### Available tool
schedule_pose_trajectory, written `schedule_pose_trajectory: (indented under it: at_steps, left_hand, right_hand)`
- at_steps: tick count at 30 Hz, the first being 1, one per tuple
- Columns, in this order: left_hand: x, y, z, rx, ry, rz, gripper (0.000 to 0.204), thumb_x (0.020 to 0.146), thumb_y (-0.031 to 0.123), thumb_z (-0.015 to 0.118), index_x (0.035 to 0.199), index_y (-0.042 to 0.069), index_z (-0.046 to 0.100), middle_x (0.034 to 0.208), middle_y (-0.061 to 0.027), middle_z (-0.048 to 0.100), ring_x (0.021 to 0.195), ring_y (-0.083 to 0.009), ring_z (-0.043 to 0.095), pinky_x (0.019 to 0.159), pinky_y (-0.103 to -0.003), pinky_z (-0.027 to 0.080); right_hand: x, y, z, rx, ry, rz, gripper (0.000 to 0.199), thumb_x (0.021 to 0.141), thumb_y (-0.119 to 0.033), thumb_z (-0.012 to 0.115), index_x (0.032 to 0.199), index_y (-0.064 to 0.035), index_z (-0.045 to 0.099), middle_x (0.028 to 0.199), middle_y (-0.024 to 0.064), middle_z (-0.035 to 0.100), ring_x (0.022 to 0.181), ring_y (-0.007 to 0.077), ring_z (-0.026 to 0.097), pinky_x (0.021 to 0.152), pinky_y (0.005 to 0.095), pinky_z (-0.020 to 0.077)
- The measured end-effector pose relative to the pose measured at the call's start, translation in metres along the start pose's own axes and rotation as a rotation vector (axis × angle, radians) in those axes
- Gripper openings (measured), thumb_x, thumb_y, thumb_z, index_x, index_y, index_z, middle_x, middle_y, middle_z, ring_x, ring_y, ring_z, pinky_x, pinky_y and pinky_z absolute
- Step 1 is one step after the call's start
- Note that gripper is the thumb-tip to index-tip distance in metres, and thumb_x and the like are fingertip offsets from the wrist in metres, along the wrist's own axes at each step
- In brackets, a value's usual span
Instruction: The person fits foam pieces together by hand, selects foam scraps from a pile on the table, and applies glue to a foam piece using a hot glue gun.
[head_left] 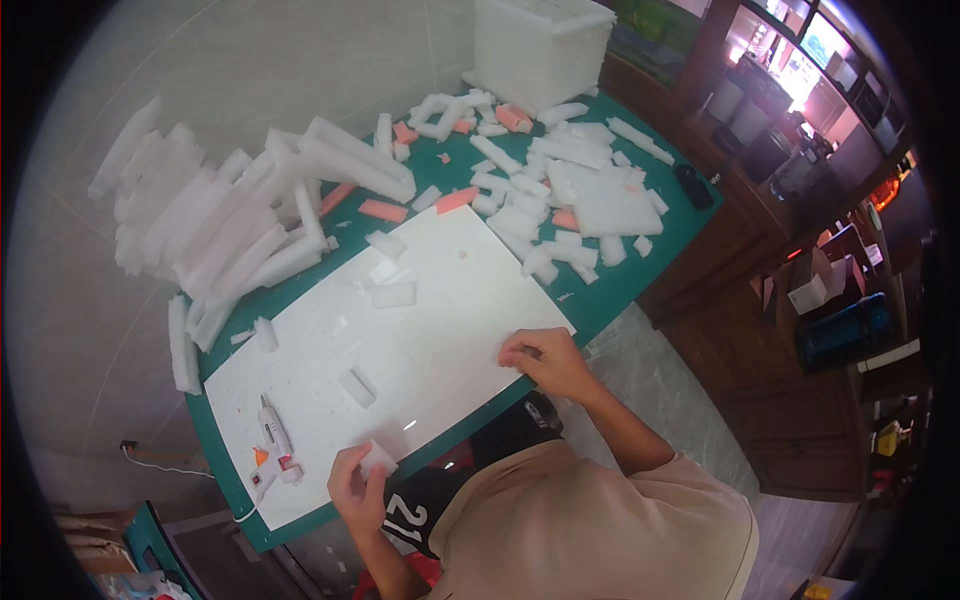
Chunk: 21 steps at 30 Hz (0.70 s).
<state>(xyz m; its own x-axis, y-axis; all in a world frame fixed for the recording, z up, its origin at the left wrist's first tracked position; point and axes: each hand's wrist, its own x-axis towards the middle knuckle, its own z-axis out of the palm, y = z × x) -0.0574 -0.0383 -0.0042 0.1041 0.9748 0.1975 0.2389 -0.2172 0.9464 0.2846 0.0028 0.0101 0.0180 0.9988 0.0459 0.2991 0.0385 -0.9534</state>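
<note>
My left hand (357, 492) is closed around a small white foam block (379, 459) at the near edge of the white board (465, 315). Further right, my right hand (545, 360) hovers over or rests on the board near its right corner. Its fingers are curled together, and whatever they may hold is hidden. Two loose foam pieces lie on the board, one foam block (356, 388) near the middle and another foam block (393, 295) further back. A white hot glue gun (273, 432) lies at the board's left side.
A tall heap of white foam strips (215, 220) stands at the back left. Foam offcuts (520, 205), some pink, cover the far right of the green table (625, 290). Behind them stands a white foam box (540, 55). A black object (692, 187) sits at the right corner.
</note>
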Motion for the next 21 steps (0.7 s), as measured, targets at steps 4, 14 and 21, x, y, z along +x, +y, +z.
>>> schedule_pose_trajectory:
  at_steps: [4, 14, 21]
  left_hand:
    - [0.002, -0.004, 0.004, -0.037, 0.044, 0.055, 0.027, 0.08, -0.005, 0.063, 0.107, -0.005, 0.062, 0.1, -0.0121, 0.06, 0.092, -0.0194, 0.054, 0.081, -0.028, 0.041]
    - [0.004, 0.0, 0.005, 0.016, 0.08, 0.044, 0.029, 0.088, 0.004, 0.061, 0.116, -0.003, 0.057, 0.105, -0.0086, 0.057, 0.093, -0.0161, 0.053, 0.084, -0.028, 0.041]
    - [0.004, -0.007, 0.007, 0.007, 0.102, 0.062, 0.03, 0.089, 0.006, 0.06, 0.117, -0.002, 0.056, 0.109, -0.0109, 0.058, 0.097, -0.0181, 0.055, 0.087, -0.03, 0.043]
  right_hand:
    - [0.0, 0.002, 0.003, 0.086, 0.02, 0.007, 0.009, 0.086, -0.005, 0.063, 0.088, 0.002, 0.069, 0.073, 0.0053, 0.069, 0.063, 0.0061, 0.058, 0.059, 0.0214, 0.0464]
    - [0.006, 0.002, -0.004, -0.138, -0.053, -0.142, 0.011, 0.088, -0.003, 0.061, 0.095, -0.0013, 0.069, 0.094, 0.0106, 0.069, 0.079, 0.0206, 0.065, 0.071, 0.0264, 0.0496]
    - [0.014, 0.002, -0.011, -0.318, 0.101, -0.421, 0.026, 0.087, -0.003, 0.058, 0.112, -0.0042, 0.066, 0.114, 0.0125, 0.066, 0.097, 0.027, 0.061, 0.083, 0.0333, 0.0494]
